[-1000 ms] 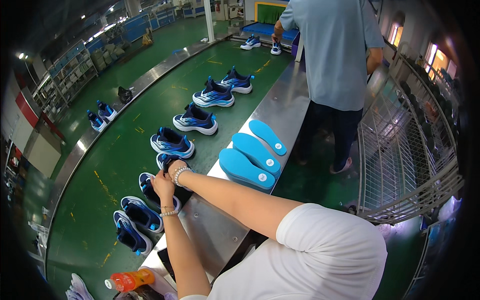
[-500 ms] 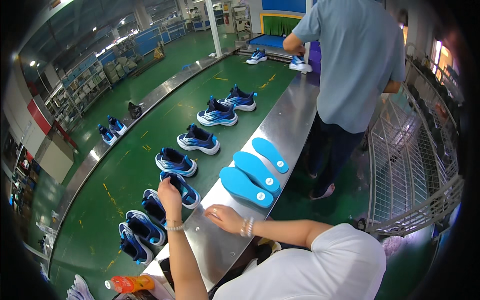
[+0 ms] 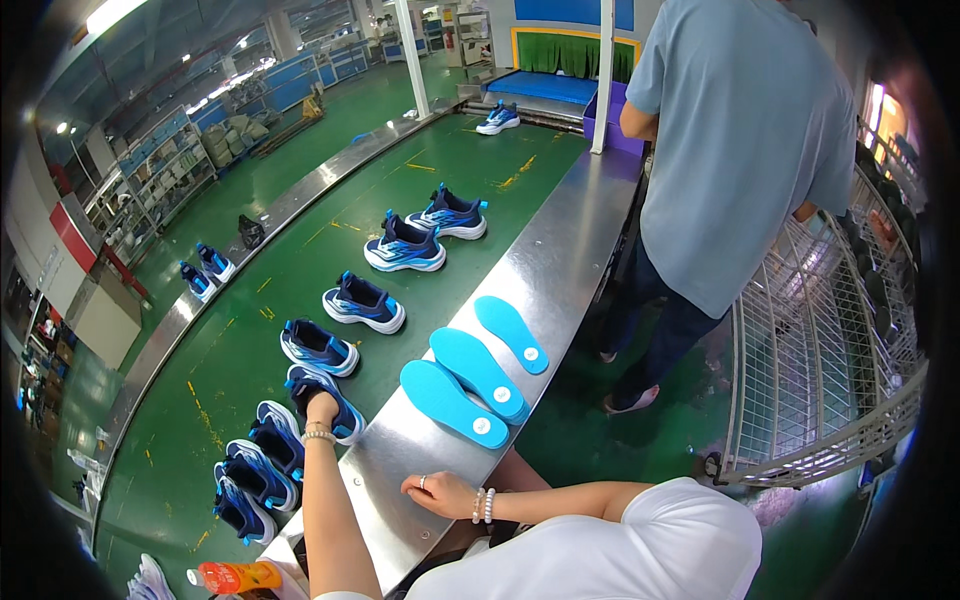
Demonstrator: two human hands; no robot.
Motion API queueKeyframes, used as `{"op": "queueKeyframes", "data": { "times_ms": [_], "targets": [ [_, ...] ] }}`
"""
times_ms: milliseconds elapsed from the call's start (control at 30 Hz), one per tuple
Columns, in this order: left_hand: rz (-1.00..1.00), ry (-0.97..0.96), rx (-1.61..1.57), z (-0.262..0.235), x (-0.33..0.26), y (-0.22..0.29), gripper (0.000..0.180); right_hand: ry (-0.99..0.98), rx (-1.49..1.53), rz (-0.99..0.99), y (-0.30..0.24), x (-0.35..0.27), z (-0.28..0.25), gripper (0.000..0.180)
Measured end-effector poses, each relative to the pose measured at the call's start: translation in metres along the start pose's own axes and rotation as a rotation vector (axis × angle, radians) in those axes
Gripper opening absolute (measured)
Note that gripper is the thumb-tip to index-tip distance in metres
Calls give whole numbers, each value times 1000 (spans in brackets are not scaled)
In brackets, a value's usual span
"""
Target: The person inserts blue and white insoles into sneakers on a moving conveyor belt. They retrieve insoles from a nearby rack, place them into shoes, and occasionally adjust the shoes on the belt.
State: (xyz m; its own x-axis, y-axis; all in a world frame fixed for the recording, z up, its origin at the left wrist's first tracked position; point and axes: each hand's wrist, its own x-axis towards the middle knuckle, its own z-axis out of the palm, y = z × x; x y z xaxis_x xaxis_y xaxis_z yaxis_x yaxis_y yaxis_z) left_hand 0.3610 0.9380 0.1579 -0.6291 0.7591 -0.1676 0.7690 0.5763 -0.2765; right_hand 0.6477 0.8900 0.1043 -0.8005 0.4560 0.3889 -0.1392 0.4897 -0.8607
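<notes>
My left hand [image 3: 322,407] reaches down into the opening of a dark navy and blue sneaker [image 3: 346,418] on the green conveyor belt; its fingers are hidden inside. Over the metal ledge [image 3: 385,470] my right hand [image 3: 440,494] hovers or rests with its fingers curled in, and nothing shows in them. Farther along that ledge lie bright blue insoles [image 3: 452,404], each with a round white sticker at the heel. More matching sneakers stand in a row along the belt, some nearer me [image 3: 243,508] and some farther off [image 3: 405,246].
At the lower left is a bottle of orange drink [image 3: 238,577]. Another person [image 3: 740,150] in a grey-blue shirt stands at the right, by a wire rack cart [image 3: 800,350]. A pair of sneakers [image 3: 207,272] sits on the far rail. A white post [image 3: 604,80] rises beside the ledge.
My left hand has gone down into the sneaker, and my right fingers have curled in more. The other person has shifted right; the shoe they held is out of sight. The view has shifted.
</notes>
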Motion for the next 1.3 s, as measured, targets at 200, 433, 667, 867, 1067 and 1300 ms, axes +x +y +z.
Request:
{"op": "queueKeyframes", "data": {
  "times_ms": [200, 433, 667, 867, 1067, 1300],
  "targets": [
    [295, -133, -334, 23, -19, -39, 17, 19, 56, -39, -10, 6, -7, 15],
    [1165, 139, 426, 115, 70, -85, 13, -38, 33, -13, 6, 0, -2, 16],
    [702, -278, 52, 103, 60, -83, 17, -211, -16, 57, -76, 55, -83, 18],
    [-123, 148, 35, -19, -40, -60, 15, -10, -747, 170, -49, 81, -137, 47],
    [7, 335, -494, -33, -17, -17, 36, -318, -1009, 382, -44, 86, -134, 67],
    [298, 89, -637, -16, -21, -4, 26, -441, -1073, 488, -54, 87, -142, 67]
  ]
}}
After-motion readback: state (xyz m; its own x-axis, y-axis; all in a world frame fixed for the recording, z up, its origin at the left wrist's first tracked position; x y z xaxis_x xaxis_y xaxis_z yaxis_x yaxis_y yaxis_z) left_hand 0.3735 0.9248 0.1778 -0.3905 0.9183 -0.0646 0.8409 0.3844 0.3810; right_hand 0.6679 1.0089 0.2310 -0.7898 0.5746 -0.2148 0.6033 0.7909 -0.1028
